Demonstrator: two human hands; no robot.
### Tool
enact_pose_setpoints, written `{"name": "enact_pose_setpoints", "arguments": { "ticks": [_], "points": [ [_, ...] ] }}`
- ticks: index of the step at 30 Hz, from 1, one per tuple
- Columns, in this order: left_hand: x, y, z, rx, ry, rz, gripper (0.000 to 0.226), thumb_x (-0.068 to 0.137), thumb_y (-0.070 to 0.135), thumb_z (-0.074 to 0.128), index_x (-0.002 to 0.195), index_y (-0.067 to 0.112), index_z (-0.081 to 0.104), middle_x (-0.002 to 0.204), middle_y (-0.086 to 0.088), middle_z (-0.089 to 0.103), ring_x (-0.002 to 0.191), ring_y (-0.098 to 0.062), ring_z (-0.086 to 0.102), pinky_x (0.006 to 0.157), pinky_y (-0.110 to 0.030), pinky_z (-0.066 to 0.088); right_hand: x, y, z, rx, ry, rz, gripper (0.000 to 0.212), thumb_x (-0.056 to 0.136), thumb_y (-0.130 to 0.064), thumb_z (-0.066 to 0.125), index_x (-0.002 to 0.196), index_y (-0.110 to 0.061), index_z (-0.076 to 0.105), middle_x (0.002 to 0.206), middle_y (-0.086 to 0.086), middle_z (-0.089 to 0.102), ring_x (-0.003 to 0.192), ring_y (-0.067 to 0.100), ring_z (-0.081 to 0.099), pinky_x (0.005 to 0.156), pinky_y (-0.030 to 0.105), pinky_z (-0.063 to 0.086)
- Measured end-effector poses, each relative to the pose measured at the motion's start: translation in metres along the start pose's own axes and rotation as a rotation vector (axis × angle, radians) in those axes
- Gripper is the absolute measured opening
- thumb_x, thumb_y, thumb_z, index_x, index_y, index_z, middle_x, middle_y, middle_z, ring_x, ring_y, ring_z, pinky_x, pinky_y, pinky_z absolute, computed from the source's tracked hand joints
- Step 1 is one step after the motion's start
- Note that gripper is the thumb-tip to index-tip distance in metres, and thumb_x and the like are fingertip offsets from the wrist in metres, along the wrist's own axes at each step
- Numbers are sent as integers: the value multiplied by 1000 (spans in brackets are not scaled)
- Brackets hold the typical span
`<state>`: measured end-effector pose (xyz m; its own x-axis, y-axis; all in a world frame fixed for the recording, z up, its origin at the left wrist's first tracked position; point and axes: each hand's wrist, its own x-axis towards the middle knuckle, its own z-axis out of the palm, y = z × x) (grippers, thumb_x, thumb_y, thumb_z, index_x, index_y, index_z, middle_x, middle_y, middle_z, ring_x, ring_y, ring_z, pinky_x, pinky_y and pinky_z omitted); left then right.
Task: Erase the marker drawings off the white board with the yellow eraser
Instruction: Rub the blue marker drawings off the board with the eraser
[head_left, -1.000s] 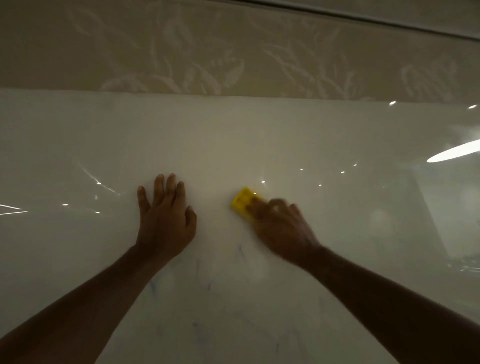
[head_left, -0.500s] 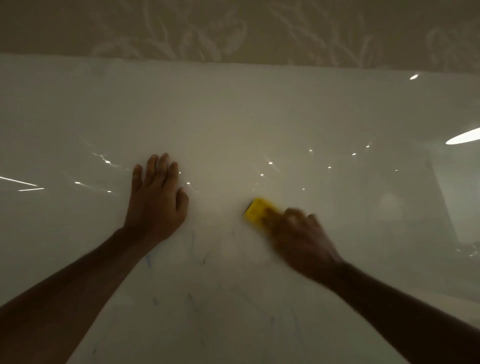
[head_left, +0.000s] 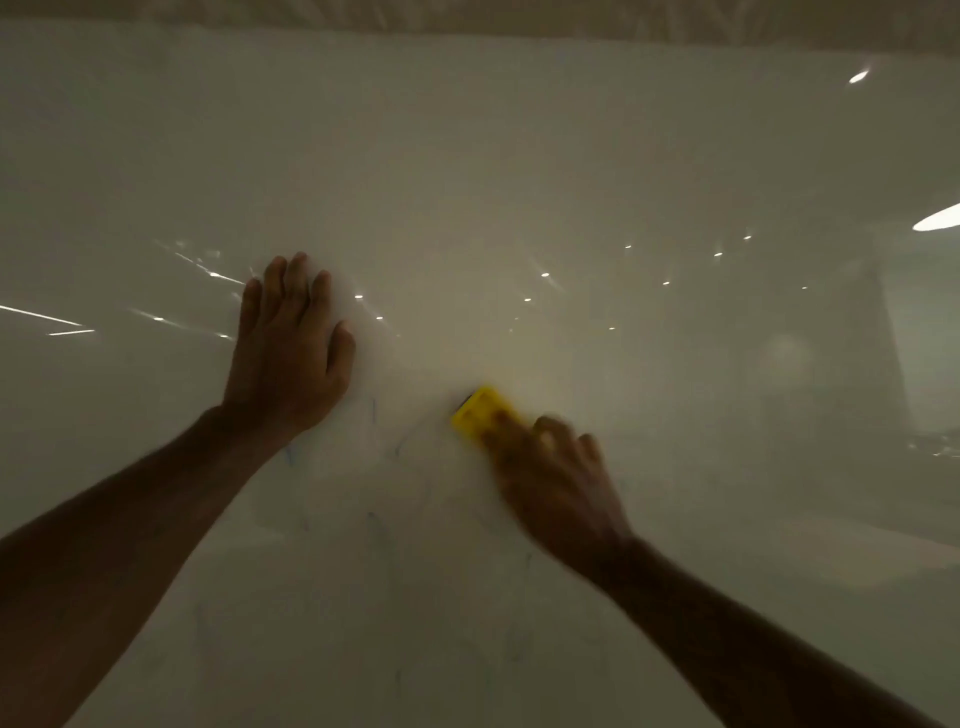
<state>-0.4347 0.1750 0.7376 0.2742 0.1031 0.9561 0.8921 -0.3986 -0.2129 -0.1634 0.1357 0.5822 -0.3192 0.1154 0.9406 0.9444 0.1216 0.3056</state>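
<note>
Against a glossy white board (head_left: 519, 156) in a dimly lit room, a person is working with both bare hands. The left hand (head_left: 288, 358) is lying flat on the board, palm down, fingers stretched out and close together, thumb set slightly apart, holding nothing. The right hand (head_left: 558, 491), blurred, is pressing the yellow eraser (head_left: 480, 413) against the board, fingers curled over its lower end and gripping it; the exact placing of each finger is lost in the blur. The eraser is sitting a little right of the board's middle, tilted, its upper left end showing clear of the fingers, lower than and to the right of the left hand and apart from it. Faint blue marker traces (head_left: 372, 410) are showing between the two hands and below them, thin strokes and smudges spreading down toward the bottom of the view. Small bright reflections of lights (head_left: 544, 274) are glinting across the board's shiny face, with a larger bright streak at the right edge. A pale patterned wall (head_left: 519, 13) is showing above the board's top edge. Both forearms are reaching in from the lower corners.
</note>
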Motion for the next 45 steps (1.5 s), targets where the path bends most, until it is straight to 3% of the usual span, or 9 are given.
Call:
{"name": "enact_pose_setpoints", "arguments": {
  "ticks": [6,13,15,21,23,30,35,37,45],
  "points": [
    [-24,-40,-9,7,-14,-43,66,101,32,35,153,-9,34,165,-33,23,154,-51,18,126,-61,14,55,8,-7,74,274,782,59,94,-23,64,151,-19,48,157,10,44,114,46,53,89,49,45],
    [-52,-99,-28,4,-47,-73,65,102,31,34,153,-9,34,165,-33,23,153,-52,19,125,-60,15,17,-137,32,49,-35,-300,63,98,-30,53,157,-35,31,167,-8,22,113,29,47,74,38,44],
    [-62,-119,-36,3,-50,-81,65,102,32,33,153,-9,34,165,-33,23,154,-52,18,125,-61,15,41,-126,28,18,-53,-291,67,98,-31,52,158,-40,25,167,-9,23,113,29,50,75,38,42],
    [-100,-179,-58,11,-55,-112,64,102,29,31,152,-10,34,163,-36,23,153,-55,19,124,-64,18,103,-111,8,14,161,573,61,98,-30,54,156,-32,35,166,-4,27,118,39,49,88,47,43],
    [-114,-199,-62,18,-52,-118,64,102,29,30,152,-10,33,163,-37,23,152,-55,18,123,-64,18,98,-149,14,38,165,491,60,97,-27,56,155,-30,39,165,-4,30,115,38,49,86,47,45],
    [-153,-245,-68,26,-68,-137,63,101,28,31,153,-8,33,164,-35,23,153,-54,18,123,-64,14,65,-224,39,14,-140,-406,64,101,-27,48,158,-43,24,168,-15,19,119,29,50,79,39,40],
    [-168,-268,-70,43,-80,-102,63,100,26,29,154,-7,33,164,-33,26,152,-54,22,122,-65,18,143,-189,20,39,109,403,65,92,-24,57,153,-34,40,164,-6,32,112,38,51,83,44,42],
    [-172,-273,-69,36,-75,-85,62,100,25,31,154,-6,33,165,-30,26,153,-51,22,123,-64,18,148,-211,25,25,154,508,61,94,-26,56,153,-33,41,165,-5,30,113,38,49,84,45,43],
    [-188,-288,-66,26,-63,-73,60,102,25,29,154,-4,34,165,-27,27,154,-48,22,124,-63,16,66,-299,59,77,-133,-460,55,101,-30,45,154,-43,34,164,-14,29,119,26,47,79,38,43]
  ]
}}
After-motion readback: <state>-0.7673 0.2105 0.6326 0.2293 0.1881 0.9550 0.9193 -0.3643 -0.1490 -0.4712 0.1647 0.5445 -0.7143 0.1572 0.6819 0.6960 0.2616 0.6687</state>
